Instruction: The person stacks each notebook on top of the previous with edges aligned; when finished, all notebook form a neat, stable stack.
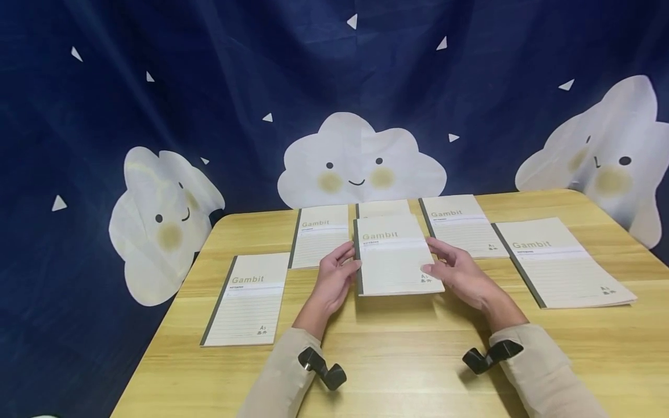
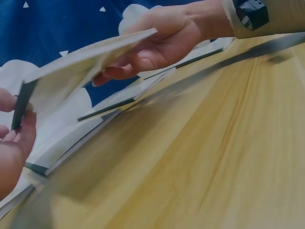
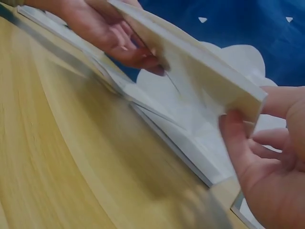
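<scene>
A cream notebook (image 1: pixel 394 258) marked "Gambit", with a dark spine strip, is held above the table between both hands. My left hand (image 1: pixel 334 280) pinches its spine side, and my right hand (image 1: pixel 465 280) pinches the opposite edge, thumb on the cover near the lower corner. In the left wrist view, the underside of the raised notebook (image 2: pixel 66 90) shows, with a gap and a shadow below it. Directly behind it, another notebook (image 1: pixel 384 208) lies mostly hidden. Matching notebooks lie flat to its left (image 1: pixel 320 238) and right (image 1: pixel 462 223).
Farther out lie one more notebook (image 1: pixel 248 305) at the front left and one (image 1: pixel 567 267) at the right. All rest on a light wooden table (image 1: pixel 376 371). A dark blue cloth (image 1: pixel 235 69) with smiling clouds hangs behind the table's far edge.
</scene>
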A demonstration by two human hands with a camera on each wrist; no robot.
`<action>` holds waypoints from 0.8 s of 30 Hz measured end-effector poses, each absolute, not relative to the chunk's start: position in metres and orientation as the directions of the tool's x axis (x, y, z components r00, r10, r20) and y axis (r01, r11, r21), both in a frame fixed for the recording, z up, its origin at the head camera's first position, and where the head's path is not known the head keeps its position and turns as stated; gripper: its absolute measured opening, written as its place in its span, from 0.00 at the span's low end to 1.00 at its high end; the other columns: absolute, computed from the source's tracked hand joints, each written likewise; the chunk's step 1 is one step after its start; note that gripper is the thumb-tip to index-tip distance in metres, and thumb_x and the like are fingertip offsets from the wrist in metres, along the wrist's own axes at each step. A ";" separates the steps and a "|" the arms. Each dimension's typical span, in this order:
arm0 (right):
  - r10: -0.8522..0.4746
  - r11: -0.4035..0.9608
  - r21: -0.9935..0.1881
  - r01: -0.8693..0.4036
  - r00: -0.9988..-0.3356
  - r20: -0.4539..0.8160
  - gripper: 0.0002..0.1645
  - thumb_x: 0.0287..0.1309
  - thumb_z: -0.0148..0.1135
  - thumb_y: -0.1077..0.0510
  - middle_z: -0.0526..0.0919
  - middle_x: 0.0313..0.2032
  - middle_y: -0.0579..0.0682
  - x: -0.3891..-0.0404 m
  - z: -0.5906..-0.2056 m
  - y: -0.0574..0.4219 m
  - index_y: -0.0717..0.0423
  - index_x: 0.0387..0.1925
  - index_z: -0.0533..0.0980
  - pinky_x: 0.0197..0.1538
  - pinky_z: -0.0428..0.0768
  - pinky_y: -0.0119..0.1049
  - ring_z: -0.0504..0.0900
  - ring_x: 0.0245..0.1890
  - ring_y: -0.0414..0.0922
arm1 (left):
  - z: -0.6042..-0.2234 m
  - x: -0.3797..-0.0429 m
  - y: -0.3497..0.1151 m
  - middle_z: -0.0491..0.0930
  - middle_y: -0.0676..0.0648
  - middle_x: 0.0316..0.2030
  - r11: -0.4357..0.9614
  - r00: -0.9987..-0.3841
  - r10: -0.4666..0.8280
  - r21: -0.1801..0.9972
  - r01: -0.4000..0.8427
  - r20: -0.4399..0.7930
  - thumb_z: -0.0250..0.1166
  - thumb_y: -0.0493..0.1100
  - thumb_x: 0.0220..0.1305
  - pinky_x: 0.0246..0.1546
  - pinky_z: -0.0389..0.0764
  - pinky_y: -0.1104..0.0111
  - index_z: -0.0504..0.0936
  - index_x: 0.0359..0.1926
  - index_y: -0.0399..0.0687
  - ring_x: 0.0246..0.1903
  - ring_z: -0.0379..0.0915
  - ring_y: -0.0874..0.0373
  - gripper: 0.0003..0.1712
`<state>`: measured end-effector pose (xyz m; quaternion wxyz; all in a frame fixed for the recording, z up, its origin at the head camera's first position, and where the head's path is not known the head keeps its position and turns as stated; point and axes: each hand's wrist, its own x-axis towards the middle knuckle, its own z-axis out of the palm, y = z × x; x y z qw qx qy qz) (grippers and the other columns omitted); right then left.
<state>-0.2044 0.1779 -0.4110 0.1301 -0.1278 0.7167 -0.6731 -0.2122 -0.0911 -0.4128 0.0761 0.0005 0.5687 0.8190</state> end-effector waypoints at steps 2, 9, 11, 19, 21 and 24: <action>-0.313 0.102 -0.995 -0.014 -0.950 -0.019 0.47 0.60 0.61 0.56 0.53 0.69 0.62 -0.207 -0.408 0.176 0.59 0.73 0.47 0.52 0.70 0.20 0.61 0.63 0.52 | -0.412 -0.215 -0.089 0.67 0.43 0.51 -0.360 -0.992 0.082 0.925 -0.119 -0.095 0.57 0.24 0.56 0.30 0.70 0.80 0.62 0.65 0.32 0.34 0.67 0.64 0.33; -0.149 0.205 -0.979 -0.013 -0.989 -0.018 0.42 0.57 0.64 0.50 0.67 0.56 0.59 -0.220 -0.405 0.168 0.60 0.68 0.60 0.46 0.72 0.19 0.69 0.51 0.42 | -0.411 -0.227 -0.083 0.72 0.49 0.37 -0.376 -0.992 -0.021 0.921 -0.105 -0.121 0.59 0.25 0.56 0.33 0.76 0.79 0.71 0.56 0.28 0.33 0.71 0.64 0.25; -0.111 0.221 -0.975 -0.007 -0.994 -0.018 0.40 0.56 0.65 0.50 0.70 0.52 0.58 -0.223 -0.406 0.167 0.62 0.66 0.63 0.43 0.73 0.20 0.70 0.46 0.38 | -0.413 -0.231 -0.082 0.73 0.48 0.38 -0.325 -0.992 -0.033 0.940 -0.108 -0.125 0.60 0.26 0.56 0.34 0.76 0.78 0.72 0.56 0.30 0.34 0.71 0.64 0.24; -0.050 0.302 -0.953 0.011 -0.998 -0.027 0.38 0.57 0.64 0.50 0.72 0.46 0.54 -0.237 -0.409 0.162 0.65 0.64 0.65 0.36 0.74 0.23 0.71 0.36 0.34 | -0.421 -0.249 -0.085 0.78 0.40 0.48 0.053 -0.999 -0.051 0.998 -0.017 -0.014 0.62 0.31 0.59 0.42 0.79 0.72 0.76 0.56 0.38 0.45 0.75 0.57 0.22; -0.050 0.322 -0.947 0.010 -0.998 -0.028 0.37 0.58 0.63 0.50 0.71 0.45 0.54 -0.241 -0.411 0.162 0.64 0.64 0.65 0.34 0.74 0.24 0.71 0.34 0.35 | -0.422 -0.253 -0.085 0.78 0.39 0.48 0.114 -0.999 -0.034 0.993 0.017 0.021 0.62 0.31 0.59 0.43 0.80 0.70 0.77 0.56 0.39 0.46 0.76 0.54 0.22; -0.055 0.359 -0.933 -0.001 -0.998 -0.020 0.37 0.60 0.61 0.50 0.71 0.46 0.54 -0.247 -0.415 0.161 0.64 0.65 0.64 0.34 0.73 0.24 0.71 0.37 0.39 | -0.425 -0.258 -0.085 0.78 0.39 0.47 0.187 -0.998 -0.013 0.981 0.054 0.058 0.61 0.31 0.59 0.45 0.79 0.69 0.77 0.55 0.40 0.46 0.76 0.53 0.21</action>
